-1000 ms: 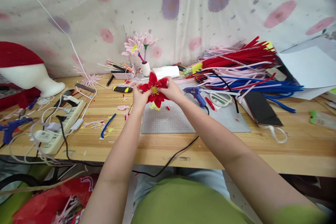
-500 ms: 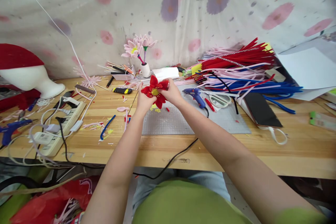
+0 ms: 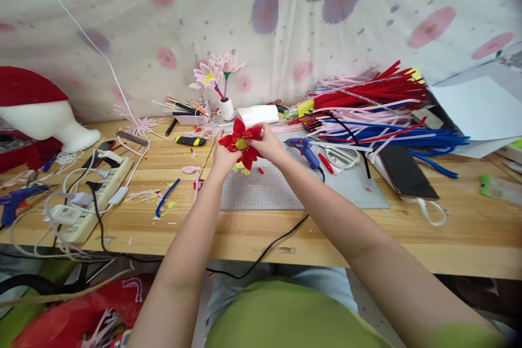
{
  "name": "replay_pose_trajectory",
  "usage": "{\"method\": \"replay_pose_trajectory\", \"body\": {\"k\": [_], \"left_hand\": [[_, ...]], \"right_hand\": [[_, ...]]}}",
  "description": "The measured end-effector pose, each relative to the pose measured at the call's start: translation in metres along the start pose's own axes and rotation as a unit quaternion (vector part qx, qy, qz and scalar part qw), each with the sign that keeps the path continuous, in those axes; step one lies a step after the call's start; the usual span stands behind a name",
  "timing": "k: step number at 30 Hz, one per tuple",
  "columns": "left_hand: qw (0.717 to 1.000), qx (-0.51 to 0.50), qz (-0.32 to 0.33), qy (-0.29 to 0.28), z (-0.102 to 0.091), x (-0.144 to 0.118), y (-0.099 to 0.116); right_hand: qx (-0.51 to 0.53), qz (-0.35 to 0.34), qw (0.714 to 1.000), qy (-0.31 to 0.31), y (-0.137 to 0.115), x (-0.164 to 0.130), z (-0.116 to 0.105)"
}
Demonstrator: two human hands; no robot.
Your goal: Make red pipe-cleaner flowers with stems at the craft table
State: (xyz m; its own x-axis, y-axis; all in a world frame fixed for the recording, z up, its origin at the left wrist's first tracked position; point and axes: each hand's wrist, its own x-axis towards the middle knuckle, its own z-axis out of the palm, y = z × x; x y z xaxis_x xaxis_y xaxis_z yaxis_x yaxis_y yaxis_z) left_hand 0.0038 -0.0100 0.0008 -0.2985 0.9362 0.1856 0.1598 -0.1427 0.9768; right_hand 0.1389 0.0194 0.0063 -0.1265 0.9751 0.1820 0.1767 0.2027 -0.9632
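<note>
From my remote station I have the left hand (image 3: pixel 224 160) and right hand (image 3: pixel 269 144) grasping opposite sides of the red flower (image 3: pixel 248 160), its pointed, velvety-looking petals spread around a round yellow centre, above the grey mat (image 3: pixel 269 193)'s far left part.

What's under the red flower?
Mat and yellow scraps show below the flower; whatever the flower, left hand and right hand cover can't be seen.

Passage is available over the gray mat (image 3: pixel 261 191) between the forearms (image 3: pixel 187 234). The left hand (image 3: pixel 225 159), right hand (image 3: pixel 269 144) and red flower (image 3: pixel 241 143) obstruct its rear left. Rightward, a blue glue gun (image 3: pixel 304 148) and scissors (image 3: pixel 342 156) obstruct; in front, a black cord (image 3: pixel 281 237) crosses the tabletop (image 3: pixel 448 239).
</note>
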Motion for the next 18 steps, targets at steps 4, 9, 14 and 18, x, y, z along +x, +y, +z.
{"method": "replay_pose_trajectory", "body": {"k": [4,9,14,18], "left_hand": [[0.998,-0.057,-0.036,-0.011,0.001,-0.002,0.002],[0.992,-0.114,-0.044,-0.026,-0.002,-0.003,0.006],[0.984,-0.164,-0.025,-0.068,-0.01,-0.002,0.008],[0.973,-0.219,-0.021,-0.071,-0.014,-0.002,0.008]], "right_hand": [[0.03,0.015,0.999,-0.022,-0.002,-0.001,-0.001],[0.106,0.032,0.992,-0.064,-0.005,-0.005,-0.004],[0.147,0.037,0.984,-0.088,-0.012,-0.008,-0.006],[0.166,0.032,0.98,-0.103,-0.018,-0.009,-0.005]]}}
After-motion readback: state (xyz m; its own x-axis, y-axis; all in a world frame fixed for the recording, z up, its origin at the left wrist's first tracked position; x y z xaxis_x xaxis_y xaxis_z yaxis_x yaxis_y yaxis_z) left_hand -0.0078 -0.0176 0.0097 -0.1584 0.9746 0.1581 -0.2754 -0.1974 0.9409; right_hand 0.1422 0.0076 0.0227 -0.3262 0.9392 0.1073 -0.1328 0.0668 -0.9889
